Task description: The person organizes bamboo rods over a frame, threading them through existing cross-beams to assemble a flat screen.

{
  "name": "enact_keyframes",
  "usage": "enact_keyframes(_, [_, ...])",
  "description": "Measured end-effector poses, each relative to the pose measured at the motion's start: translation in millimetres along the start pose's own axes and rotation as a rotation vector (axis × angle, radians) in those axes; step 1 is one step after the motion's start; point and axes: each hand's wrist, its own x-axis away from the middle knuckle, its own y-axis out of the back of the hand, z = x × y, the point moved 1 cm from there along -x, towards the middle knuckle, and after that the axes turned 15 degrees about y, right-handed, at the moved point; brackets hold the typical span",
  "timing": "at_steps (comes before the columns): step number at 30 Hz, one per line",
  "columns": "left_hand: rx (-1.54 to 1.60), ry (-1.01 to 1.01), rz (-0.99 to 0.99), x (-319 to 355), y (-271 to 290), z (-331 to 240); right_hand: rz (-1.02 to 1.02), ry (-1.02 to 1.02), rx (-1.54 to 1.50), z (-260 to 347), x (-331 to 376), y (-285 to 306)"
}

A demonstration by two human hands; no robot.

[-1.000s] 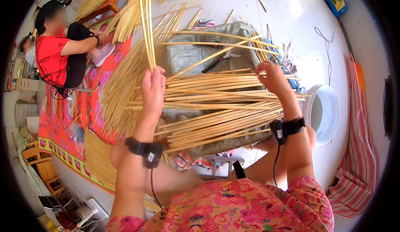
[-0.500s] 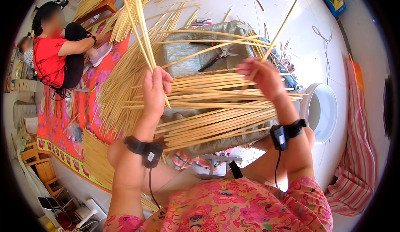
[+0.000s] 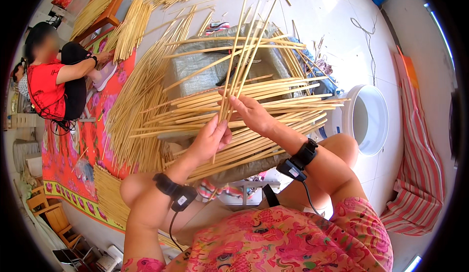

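My left hand (image 3: 211, 139) and my right hand (image 3: 251, 114) are close together in front of me. Both pinch the lower part of a few thin, pale wooden sticks (image 3: 239, 32), which fan out upward and away. Beneath the hands, a layer of loose sticks (image 3: 288, 91) lies crosswise over a support covered with grey-green woven sheeting (image 3: 195, 69). More sticks (image 3: 259, 150) lie nearer to my knees. Pliers on the sheeting are mostly hidden behind the held sticks.
A large heap of sticks (image 3: 141, 110) spreads on the left. Beyond it, a person in a red shirt (image 3: 46, 88) sits low by a red floral mat (image 3: 63, 150). At right stands a white bucket (image 3: 348, 118), near a striped cloth (image 3: 415, 198) and a loose cable (image 3: 372, 52).
My right hand has moved left and down with its stick, joining my left hand. My left hand has moved right and slightly down, bringing its sticks together with the other one.
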Motion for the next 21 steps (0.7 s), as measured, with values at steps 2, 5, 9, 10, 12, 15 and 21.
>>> enact_keyframes(2, [0.123, 0.045, 0.105, 2.3, 2.0, 1.6, 0.039, 0.009, 0.011, 14.1, 1.7, -5.1])
enact_keyframes(5, [0.172, 0.156, 0.291, 8.3, -2.4, -4.7, 0.043, 0.027, -0.289, 19.2, 3.0, -1.3])
enact_keyframes(9, [0.153, 0.187, 0.43, 2.7, -5.8, 13.3, -0.149, 0.047, -0.799, 21.7, -3.7, 14.6])
enact_keyframes(10, [0.174, 0.187, 0.441, 1.9, -7.3, 16.6, -0.178, 0.058, -0.831, 28.4, -4.9, 15.2])
enact_keyframes(12, [0.082, 0.131, 0.401, 2.5, -9.1, 19.1, -0.242, 0.144, -0.794, 46.2, -6.3, 20.8])
enact_keyframes(15, [0.115, 0.077, 0.215, 0.6, -6.6, 27.7, -0.361, 0.328, -0.682, 68.3, -9.6, 36.9])
enact_keyframes(21, [0.66, 0.107, 0.182, -9.7, 11.3, 29.2, -0.361, 0.374, -0.622, 59.7, -7.5, 23.2])
